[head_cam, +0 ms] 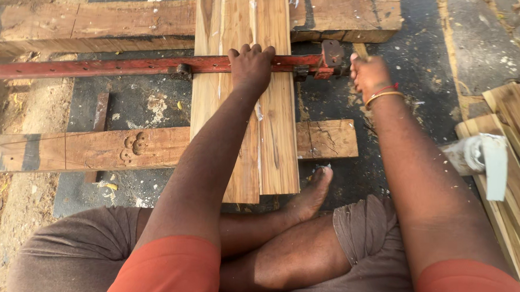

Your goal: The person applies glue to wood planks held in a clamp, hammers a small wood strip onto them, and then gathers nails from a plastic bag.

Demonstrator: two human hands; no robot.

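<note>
Red metal bar clamp (136, 66) lying across pale joined planks (244, 106), planks resting on two wooden crossbeams (87, 150) on the floor; left hand (250, 68) pressing on clamp bar, fingers curled over it; right hand (370, 74) closed around clamp handle (357, 49) at screw head (330, 57).
</note>
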